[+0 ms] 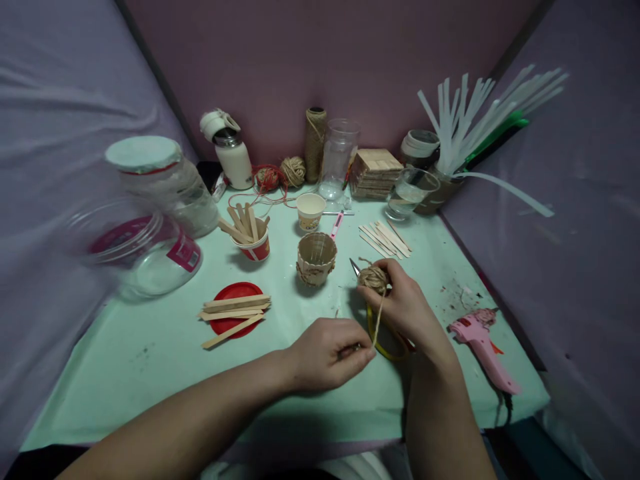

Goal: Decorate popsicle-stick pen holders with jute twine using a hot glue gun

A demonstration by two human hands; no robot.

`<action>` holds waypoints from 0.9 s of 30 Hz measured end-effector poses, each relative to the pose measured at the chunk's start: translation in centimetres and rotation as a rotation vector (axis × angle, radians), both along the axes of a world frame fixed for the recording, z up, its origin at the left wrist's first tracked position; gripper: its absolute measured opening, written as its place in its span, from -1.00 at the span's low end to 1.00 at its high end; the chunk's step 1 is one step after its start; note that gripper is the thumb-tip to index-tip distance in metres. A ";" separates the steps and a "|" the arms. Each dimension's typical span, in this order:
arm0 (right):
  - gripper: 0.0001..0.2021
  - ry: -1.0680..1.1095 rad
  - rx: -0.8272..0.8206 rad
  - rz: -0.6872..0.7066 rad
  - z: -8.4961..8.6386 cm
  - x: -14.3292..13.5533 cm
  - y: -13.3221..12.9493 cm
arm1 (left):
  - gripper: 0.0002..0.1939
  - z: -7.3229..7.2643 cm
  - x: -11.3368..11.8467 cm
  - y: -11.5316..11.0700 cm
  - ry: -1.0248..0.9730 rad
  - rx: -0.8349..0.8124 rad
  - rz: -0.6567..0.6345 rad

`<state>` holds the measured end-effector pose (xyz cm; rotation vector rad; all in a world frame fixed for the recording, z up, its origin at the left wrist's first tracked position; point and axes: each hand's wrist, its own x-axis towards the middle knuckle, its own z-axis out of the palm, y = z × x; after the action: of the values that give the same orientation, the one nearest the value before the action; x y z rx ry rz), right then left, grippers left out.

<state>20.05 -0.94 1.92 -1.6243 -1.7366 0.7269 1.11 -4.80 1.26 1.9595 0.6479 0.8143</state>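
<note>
My right hand point(400, 300) is closed around a small ball of twine point(373, 279) at the right of centre. From the ball a strand point(379, 323) runs down to my left hand point(334, 353), which pinches its end. Under my right hand lie scissors point(371, 320) with yellow handles, their blade tip pointing up-left. A cup wrapped in craft sticks and twine point(316, 259) stands upright just beyond my hands, touched by neither.
A pink glue gun point(487, 350) lies at the right. Sticks rest on a red lid point(237, 310); others fill a red cup point(251, 240). Thin sticks point(385, 240) lie at the back right. Large clear jars point(160, 260) stand left. Wooden squares point(376, 173) are stacked behind.
</note>
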 end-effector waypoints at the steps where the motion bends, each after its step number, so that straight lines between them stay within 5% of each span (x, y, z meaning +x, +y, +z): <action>1: -0.71 0.015 -0.041 0.014 0.1 -0.1 -0.1 | -0.81 0.0 0.0 0.0 -0.004 0.049 -0.034; 7: -0.70 -0.159 -0.176 0.140 -0.1 -0.5 -0.3 | -0.77 0.2 -0.5 0.1 -0.074 0.083 0.038; 11: -0.59 -0.093 -0.002 0.089 -0.2 -0.7 -0.3 | -0.73 0.6 -0.8 -0.1 -0.151 -0.069 0.121; 14: -0.85 0.109 0.107 0.151 0.5 -0.9 -0.6 | -0.70 0.8 -0.7 0.0 -0.199 -0.237 0.154; 17: -0.84 0.459 -0.060 0.209 1.3 -1.1 -1.3 | -0.70 1.0 -0.5 0.4 -0.222 -0.376 0.188; 20: -0.84 0.873 -0.180 0.071 1.9 -1.1 -1.5 | -0.71 0.9 -0.4 0.9 -0.188 -0.423 0.217; 23: -0.79 1.158 -0.071 -0.100 2.5 -0.6 -0.9 | -0.74 0.7 -0.4 1.2 -0.122 -0.425 0.215; 27: -0.80 1.332 0.013 -0.124 3.4 0.3 -0.4 | -0.73 0.0 -0.1 1.1 0.015 -0.398 0.168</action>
<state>20.39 -1.39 5.30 -0.7865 -0.6428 1.2945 0.96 -3.67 1.30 1.5670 0.9173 0.7074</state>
